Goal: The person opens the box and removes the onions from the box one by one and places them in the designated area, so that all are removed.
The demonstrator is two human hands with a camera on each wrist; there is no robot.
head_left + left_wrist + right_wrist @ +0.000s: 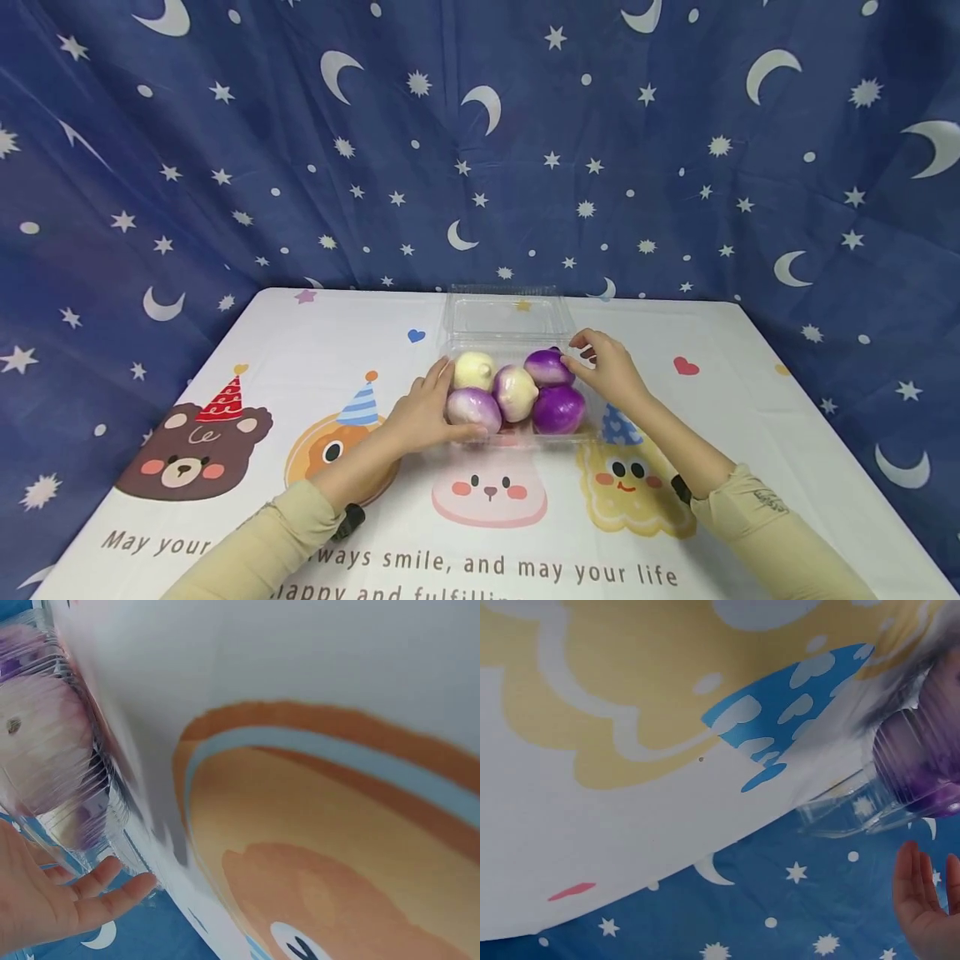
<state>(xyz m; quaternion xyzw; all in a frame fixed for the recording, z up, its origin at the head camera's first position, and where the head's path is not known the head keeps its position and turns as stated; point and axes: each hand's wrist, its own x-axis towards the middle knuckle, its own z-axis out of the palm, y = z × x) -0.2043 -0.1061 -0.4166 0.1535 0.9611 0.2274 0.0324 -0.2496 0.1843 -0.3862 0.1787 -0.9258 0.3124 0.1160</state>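
Clear tray (517, 439): sits mid-table on the white cloth (795, 400), its lid (506, 317) folded back on the far side.
Vegetables: five, all inside the tray — pale (472, 371) and lilac (474, 409) at left, one cream-tipped (515, 393) between, two deep purple (559, 408) at right.
Left hand (422, 414): spread wide along the tray's left side.
Right hand (609, 367): fingers loosely apart at the far right corner — contact unclear.
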